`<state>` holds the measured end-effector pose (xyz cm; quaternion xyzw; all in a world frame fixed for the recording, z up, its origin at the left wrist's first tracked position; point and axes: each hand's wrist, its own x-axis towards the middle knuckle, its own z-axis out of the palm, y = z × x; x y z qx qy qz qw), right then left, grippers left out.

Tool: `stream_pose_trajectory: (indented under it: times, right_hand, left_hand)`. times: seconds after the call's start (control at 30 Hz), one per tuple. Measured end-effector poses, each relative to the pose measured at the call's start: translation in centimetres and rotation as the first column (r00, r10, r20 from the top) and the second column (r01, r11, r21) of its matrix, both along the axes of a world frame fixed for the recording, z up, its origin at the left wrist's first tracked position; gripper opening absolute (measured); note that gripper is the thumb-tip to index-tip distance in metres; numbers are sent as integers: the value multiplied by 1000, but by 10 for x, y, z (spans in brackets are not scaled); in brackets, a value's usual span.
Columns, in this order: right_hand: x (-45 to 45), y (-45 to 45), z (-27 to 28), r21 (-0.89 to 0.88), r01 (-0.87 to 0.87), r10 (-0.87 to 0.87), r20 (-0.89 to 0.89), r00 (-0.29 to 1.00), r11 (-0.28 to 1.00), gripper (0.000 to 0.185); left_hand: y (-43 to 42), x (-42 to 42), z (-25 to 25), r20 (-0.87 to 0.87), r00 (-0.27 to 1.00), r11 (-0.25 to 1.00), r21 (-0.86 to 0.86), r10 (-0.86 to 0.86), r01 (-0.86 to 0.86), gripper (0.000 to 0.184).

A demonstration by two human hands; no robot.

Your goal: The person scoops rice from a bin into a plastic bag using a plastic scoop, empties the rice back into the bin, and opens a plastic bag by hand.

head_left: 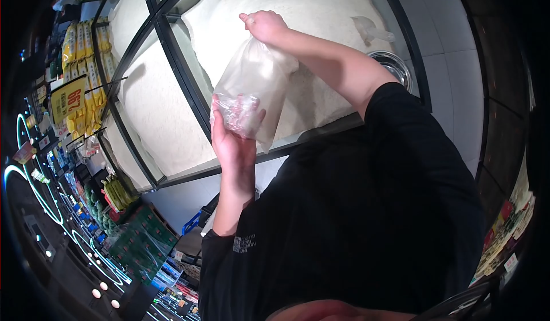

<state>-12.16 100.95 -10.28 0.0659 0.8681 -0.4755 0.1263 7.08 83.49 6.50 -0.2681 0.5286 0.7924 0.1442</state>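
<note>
My left grip [233, 141] is a bare hand just off the middle, near 10 o'clock. Its fingers are spread apart against the low end of a cloudy, see-through plastic bag [252, 74]. I can't tell if they are inside the bag or behind it. The bag sits between the middle and 12 o'clock, over a wide heap of white stuff [321, 11]. My right grip [264, 25], a bare hand too, is at 12 o'clock, closed on the bag's top. To do this well, I would pinch that top firmly, keep the low palm under the bag and not tug, because thin plastic may rip.

Around me, a yellow paper price sign [67, 98] is between 9 and 10 o'clock, in front of long yellow packets [90, 69]. A dark green plastic crate [140, 246] is at 8. A straight black bar [182, 74], toward 10, runs close by the bag and could snag it. What looks like a clear plastic scoop [372, 32] lies near 1. A round, shiny metal bowl [399, 67] is at 2, so I mustn't bump it.
</note>
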Motion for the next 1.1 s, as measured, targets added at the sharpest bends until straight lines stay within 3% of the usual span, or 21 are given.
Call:
stream_pose_trajectory:
  times: [0.07, 0.4, 0.93, 1.1]
  right_hand:
    - [0, -3, -9, 59, 15, -11, -64, 998, 998, 64]
    - [5, 5, -4, 88, 79, -74, -62, 995, 993, 62]
    - [-4, 18, 8, 330, -30, 45, -39, 998, 944, 65]
    - [-5, 18, 7, 289, -41, 57, -46, 997, 956, 65]
  left_hand:
    - [-2, 1, -2, -8, 1000, 1000, 4, 3, -3, 52]
    - [-6, 7, -6, -29, 1000, 999, 49, -7, 9, 54]
    - [0, -4, 16, -56, 998, 1000, -8, -21, 21, 54]
    - [-7, 2, 10, -97, 994, 999, 18, -46, 48, 58]
